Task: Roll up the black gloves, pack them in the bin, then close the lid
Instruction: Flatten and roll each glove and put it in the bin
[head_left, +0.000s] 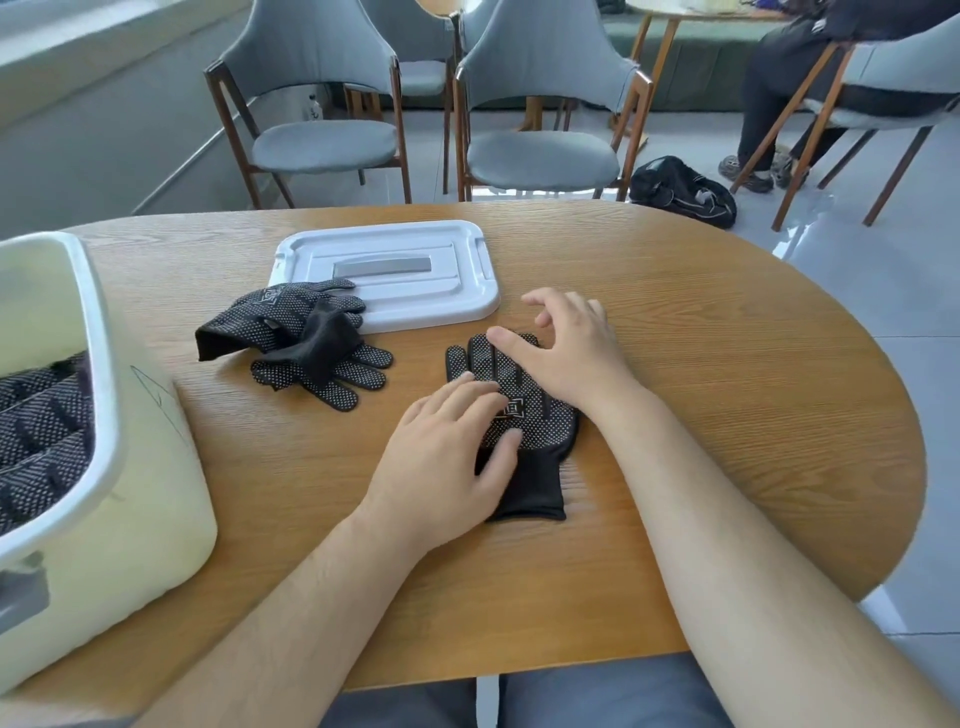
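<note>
Fingers (470, 387) of the left hand (441, 457) lie flat on the black glove (540, 421) near its cuff; the right hand (576, 358) presses the far end. Neither grips. The glove points away on the surface (727, 415). The bin (98, 364) sits far left.

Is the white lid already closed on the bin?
No, the lid lies flat on the table, apart from the bin, whose top stands open at the left.

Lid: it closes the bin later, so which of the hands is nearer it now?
Right. The right hand lies on the fingers of the flat glove, just beside the lid; the left hand presses its palm, farther away.
</note>
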